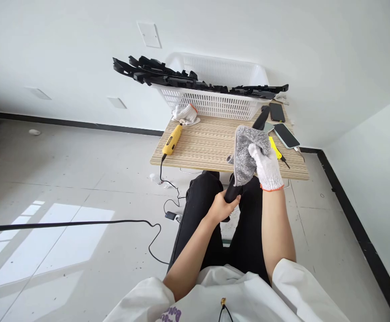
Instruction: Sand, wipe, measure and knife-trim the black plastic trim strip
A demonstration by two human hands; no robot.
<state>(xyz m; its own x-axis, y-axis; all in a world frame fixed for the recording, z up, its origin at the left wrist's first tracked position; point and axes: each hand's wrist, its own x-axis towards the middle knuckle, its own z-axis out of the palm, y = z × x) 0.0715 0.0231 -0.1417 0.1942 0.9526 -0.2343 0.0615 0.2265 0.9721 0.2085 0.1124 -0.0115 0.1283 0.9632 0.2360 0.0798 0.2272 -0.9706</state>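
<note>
My bare left hand [224, 205] is wrapped round the near end of a long black plastic part [261, 119], which slants away from my lap over the table. In a white knitted glove with an orange cuff, my right hand [266, 166] grips a grey cloth [247, 150] and presses it over the middle of that part. The cloth hides much of the part, whose far end shows above it near the basket. Close to my right hand, a yellow-handled tool [275, 147] lies partly hidden on the table.
A white basket [211, 103] at the wall carries several long black parts [181, 80] across its top. On the wooden table [201, 143] lie a yellow corded tool [172, 140], a white glove [185, 114] and phones [286, 135]. Black cable [114, 222] runs along the floor at left.
</note>
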